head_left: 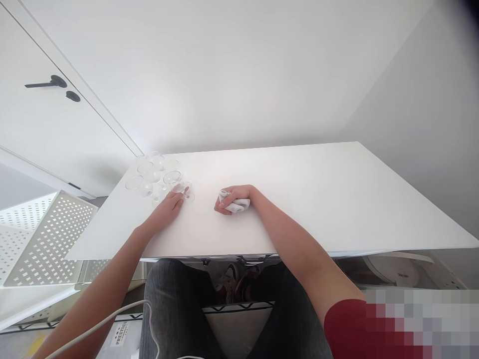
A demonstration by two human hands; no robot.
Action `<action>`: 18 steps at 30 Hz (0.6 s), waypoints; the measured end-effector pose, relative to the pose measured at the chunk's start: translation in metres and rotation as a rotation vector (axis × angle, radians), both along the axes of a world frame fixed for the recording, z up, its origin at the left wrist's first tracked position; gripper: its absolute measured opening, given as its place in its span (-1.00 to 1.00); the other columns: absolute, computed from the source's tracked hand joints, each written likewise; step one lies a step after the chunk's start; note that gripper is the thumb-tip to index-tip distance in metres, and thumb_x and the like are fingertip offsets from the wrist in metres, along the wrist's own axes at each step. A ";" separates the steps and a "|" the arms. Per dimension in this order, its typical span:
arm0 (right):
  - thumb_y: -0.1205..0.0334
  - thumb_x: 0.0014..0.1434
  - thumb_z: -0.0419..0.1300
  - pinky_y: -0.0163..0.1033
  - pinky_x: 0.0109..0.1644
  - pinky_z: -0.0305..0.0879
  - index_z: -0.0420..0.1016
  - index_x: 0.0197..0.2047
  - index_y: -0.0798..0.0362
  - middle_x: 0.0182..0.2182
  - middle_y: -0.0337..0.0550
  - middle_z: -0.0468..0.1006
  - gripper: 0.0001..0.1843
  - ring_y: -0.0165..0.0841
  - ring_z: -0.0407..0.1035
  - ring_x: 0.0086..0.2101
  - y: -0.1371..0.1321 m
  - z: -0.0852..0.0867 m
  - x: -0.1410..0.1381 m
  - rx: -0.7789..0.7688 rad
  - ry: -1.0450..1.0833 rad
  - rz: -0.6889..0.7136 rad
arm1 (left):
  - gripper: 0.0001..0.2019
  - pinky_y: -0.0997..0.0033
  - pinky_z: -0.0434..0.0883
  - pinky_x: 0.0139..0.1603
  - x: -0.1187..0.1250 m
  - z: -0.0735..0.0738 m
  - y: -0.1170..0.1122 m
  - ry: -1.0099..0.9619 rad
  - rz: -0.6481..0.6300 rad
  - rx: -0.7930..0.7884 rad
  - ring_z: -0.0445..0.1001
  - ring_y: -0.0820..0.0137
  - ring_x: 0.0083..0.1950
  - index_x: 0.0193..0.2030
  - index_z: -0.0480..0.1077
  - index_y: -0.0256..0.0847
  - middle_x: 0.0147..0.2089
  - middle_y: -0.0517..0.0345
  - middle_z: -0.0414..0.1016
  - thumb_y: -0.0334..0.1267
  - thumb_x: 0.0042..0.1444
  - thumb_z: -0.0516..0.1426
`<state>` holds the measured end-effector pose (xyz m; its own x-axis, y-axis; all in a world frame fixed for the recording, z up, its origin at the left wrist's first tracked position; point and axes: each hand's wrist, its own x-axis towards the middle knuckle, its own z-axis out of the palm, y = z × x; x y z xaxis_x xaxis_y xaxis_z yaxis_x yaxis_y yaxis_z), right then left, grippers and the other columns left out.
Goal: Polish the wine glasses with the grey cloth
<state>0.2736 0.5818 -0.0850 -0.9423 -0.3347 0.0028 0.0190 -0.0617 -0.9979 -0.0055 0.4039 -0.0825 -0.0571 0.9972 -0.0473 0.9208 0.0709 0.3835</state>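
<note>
Several clear stemmed glasses (153,172) stand grouped at the far left of a white table (318,199). My left hand (168,205) lies on the table with its fingers reaching the base of the nearest glass (175,183); whether it grips the base I cannot tell. My right hand (235,198) rests near the table's middle, closed around a crumpled white cloth (236,204).
A white wall rises behind the table. A white door with a black handle (47,84) is at the left. A perforated white metal panel (48,234) stands left of the table. A white cable (112,321) crosses my lap.
</note>
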 end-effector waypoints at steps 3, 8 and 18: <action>-0.02 0.37 0.29 -0.22 -0.27 0.23 0.53 -0.44 0.12 -0.45 -0.18 0.46 -0.55 -0.39 0.28 -0.45 0.000 0.001 0.000 -0.004 -0.004 0.000 | -0.52 -0.13 0.19 0.64 0.002 0.000 -0.009 0.004 0.067 0.084 0.08 0.08 0.69 0.24 0.47 -0.08 0.61 0.07 0.25 0.01 0.49 -0.15; -0.02 0.36 0.30 -0.23 -0.28 0.23 0.52 -0.46 0.13 -0.45 -0.18 0.46 -0.55 -0.39 0.28 -0.45 0.000 0.003 0.001 0.003 -0.019 -0.007 | -0.61 -0.16 0.36 0.53 0.039 0.006 -0.062 -0.031 0.354 0.415 0.41 0.03 0.50 0.24 0.49 -0.01 0.35 0.03 0.57 -0.09 0.42 -0.02; -0.03 0.33 0.30 -0.23 -0.29 0.24 0.53 -0.44 0.14 -0.45 -0.18 0.48 -0.56 -0.40 0.30 -0.46 0.002 -0.004 -0.001 0.011 -0.010 -0.013 | -0.69 0.42 0.54 -0.15 0.184 0.033 -0.140 -0.962 -0.358 -0.152 0.63 0.37 -0.23 -0.27 0.58 -0.22 -0.25 0.01 0.67 -0.49 0.31 0.01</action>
